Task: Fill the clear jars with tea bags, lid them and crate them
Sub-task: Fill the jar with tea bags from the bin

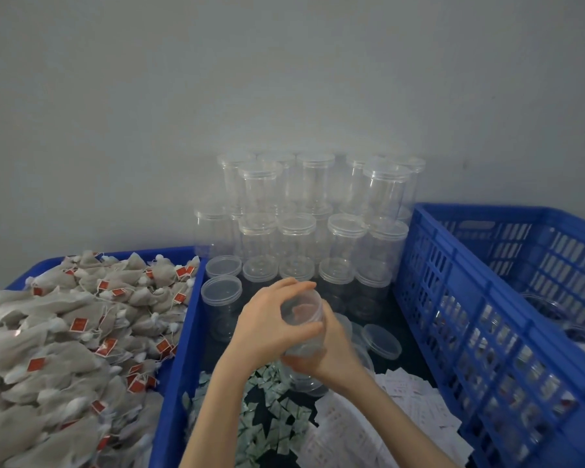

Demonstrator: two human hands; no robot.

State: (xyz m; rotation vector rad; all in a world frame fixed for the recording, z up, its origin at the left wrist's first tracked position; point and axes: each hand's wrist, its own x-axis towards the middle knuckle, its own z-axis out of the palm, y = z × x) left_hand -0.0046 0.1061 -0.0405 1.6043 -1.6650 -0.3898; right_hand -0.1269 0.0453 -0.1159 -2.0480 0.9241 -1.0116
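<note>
I hold a clear jar (304,332) in mid-air over the middle bin. My left hand (271,319) curls over its top, gripping the clear lid. My right hand (331,356) grips the jar's body from below and behind. The jar looks empty. A heap of grey tea bags (65,349) with red tags fills the blue bin at the left. Stacked empty lidded jars (304,211) stand against the wall behind the hands. The blue slatted crate (493,298) at the right holds several jars, seen through its slats.
The middle blue bin (179,359) holds upright lidded jars (222,292), a loose lid (382,341), small green-white sachets (271,410) and white paper slips (402,400). A grey wall closes the back.
</note>
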